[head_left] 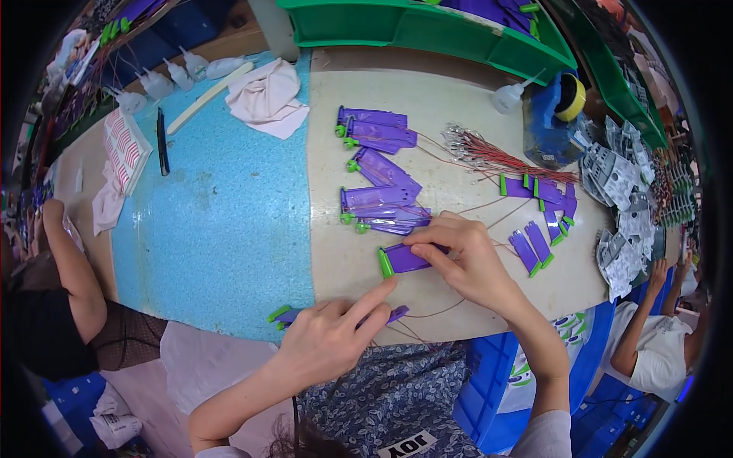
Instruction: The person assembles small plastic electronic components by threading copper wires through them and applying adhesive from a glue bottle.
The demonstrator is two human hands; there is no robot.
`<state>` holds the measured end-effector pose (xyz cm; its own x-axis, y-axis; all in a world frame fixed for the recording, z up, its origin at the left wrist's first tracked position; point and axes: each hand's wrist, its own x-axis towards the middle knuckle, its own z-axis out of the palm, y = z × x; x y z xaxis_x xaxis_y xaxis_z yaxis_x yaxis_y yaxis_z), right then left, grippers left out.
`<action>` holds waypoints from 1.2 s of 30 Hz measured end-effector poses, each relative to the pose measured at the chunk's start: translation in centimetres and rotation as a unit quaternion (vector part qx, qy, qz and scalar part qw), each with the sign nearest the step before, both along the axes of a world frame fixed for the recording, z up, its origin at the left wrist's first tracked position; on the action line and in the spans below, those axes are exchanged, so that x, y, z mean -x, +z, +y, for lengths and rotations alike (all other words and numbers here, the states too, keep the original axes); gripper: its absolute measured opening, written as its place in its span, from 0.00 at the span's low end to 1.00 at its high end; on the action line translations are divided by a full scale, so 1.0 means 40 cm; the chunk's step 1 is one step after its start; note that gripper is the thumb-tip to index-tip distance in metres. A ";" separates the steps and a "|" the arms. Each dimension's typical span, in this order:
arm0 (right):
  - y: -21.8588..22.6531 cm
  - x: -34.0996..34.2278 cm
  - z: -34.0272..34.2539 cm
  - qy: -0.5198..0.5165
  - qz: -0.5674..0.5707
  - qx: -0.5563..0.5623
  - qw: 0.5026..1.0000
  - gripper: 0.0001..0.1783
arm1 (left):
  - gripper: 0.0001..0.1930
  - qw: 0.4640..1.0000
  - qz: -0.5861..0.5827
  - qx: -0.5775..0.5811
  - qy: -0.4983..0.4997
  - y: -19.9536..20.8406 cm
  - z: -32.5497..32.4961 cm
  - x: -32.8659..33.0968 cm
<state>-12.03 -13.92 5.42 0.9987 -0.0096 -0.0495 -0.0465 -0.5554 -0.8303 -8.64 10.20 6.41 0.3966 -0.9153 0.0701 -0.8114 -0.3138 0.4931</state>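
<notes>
Beyond right grip point(469, 258) pinching purple strip point(406, 259): red wire bundle point(500, 156), blue tape dispenser point(544, 126); left grip point(327, 336), hold unclear

The left hand point(324, 340) hides part of a purple strip point(287, 315), the right hand point(472, 258) one end of a second strip point(405, 259) — green bin point(435, 30) cropped above.
</notes>
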 end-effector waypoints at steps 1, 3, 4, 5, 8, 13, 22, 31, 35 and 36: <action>-0.010 -0.002 0.006 0.005 0.000 0.001 1.000 0.09 | 0.13 1.000 -0.012 -0.007 0.005 -0.002 -0.005 -0.003; -0.021 0.010 0.023 0.004 -0.041 0.088 0.995 0.10 | 0.13 0.999 -0.011 -0.027 0.016 -0.008 -0.007 0.004; -0.013 0.016 0.036 0.008 -0.041 0.089 0.995 0.10 | 0.13 0.999 -0.010 -0.048 0.022 -0.013 -0.005 0.005; 0.001 0.023 0.052 0.002 -0.082 0.149 0.985 0.11 | 0.13 0.999 -0.009 -0.047 0.026 -0.022 -0.002 -0.003; -0.015 0.040 0.060 0.017 -0.122 0.173 0.977 0.15 | 0.13 0.998 0.049 0.042 -0.011 -0.026 0.002 -0.030; -0.007 0.090 0.087 -0.085 0.058 -0.098 0.990 0.17 | 0.13 0.971 0.174 -0.053 0.158 0.017 0.009 -0.061; 0.016 0.157 0.121 -0.158 -0.026 -0.276 0.948 0.20 | 0.17 0.934 0.286 0.188 0.107 0.017 -0.067 -0.018; 0.154 0.164 0.052 -0.118 0.076 0.000 0.990 0.13 | 0.19 0.939 0.324 0.097 0.061 0.035 -0.065 -0.018; 0.166 0.174 0.069 -0.123 -0.003 -0.011 0.992 0.12 | 0.14 0.933 0.351 0.077 0.033 0.055 -0.099 -0.025; 0.170 0.178 0.072 -0.124 -0.004 -0.012 0.992 0.12 | 0.12 0.906 0.419 0.056 0.032 0.060 -0.097 -0.034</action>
